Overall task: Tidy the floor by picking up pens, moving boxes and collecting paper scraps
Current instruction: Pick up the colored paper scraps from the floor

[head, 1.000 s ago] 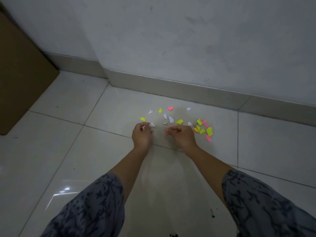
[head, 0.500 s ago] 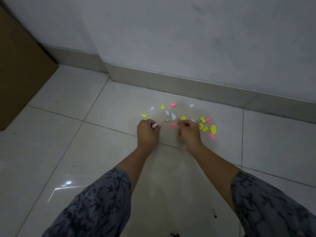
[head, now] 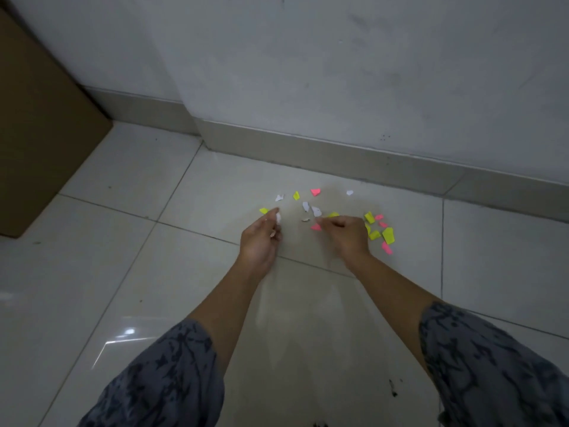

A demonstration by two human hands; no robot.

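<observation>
Scraps on the floor before the wall

We see paper scraps scattered on the floor near the skirting, our hands just before them, a box standing far left against the wall.

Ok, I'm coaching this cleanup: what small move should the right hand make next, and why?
Probably pinch up the pink scrap: it lies on the floor tile right at the right hand's fingertips. The left hand already holds a white scrap.
</observation>
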